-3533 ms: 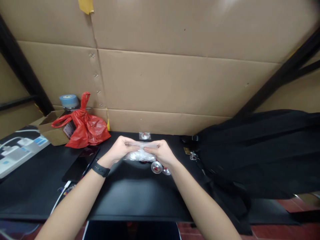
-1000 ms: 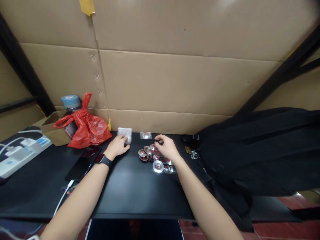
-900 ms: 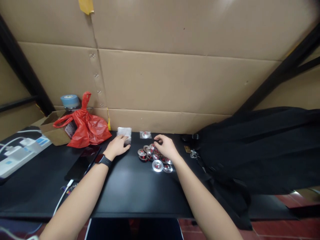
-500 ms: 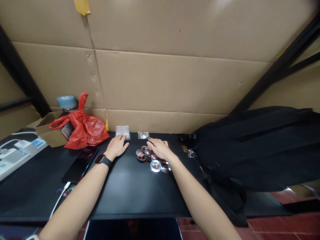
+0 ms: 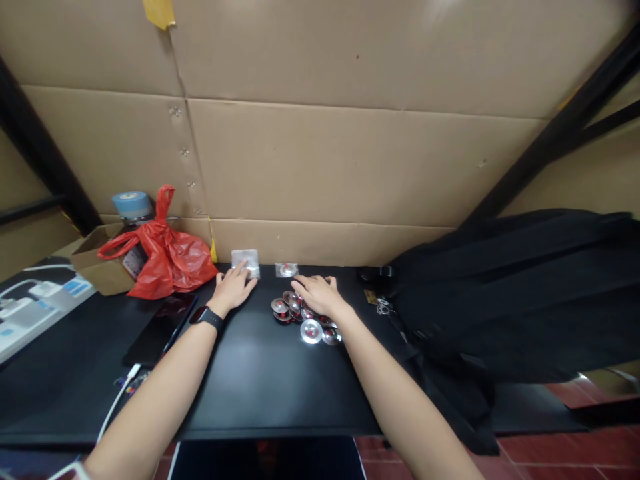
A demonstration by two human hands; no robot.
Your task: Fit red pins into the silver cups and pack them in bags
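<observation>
My left hand, with a dark watch on the wrist, rests with fingers apart, the fingertips on a small stack of clear plastic bags by the cardboard wall. Over the right part of a pile of shiny round metal discs with red centres lies my right hand, its fingers stretched out and spread. It hides some of the discs, and nothing shows in its grasp. Between the two hands, farther back, one disc lies in a clear bag.
At left stand a red plastic bag, a cardboard box, a blue-lidded container and a white power strip. A phone lies beside my left forearm. A black backpack and keys are at right.
My left fingers have shifted slightly over the stack of bags, and one fingertip reaches farther up it. My right hand's fingers have spread a little. The discs have stayed in place.
</observation>
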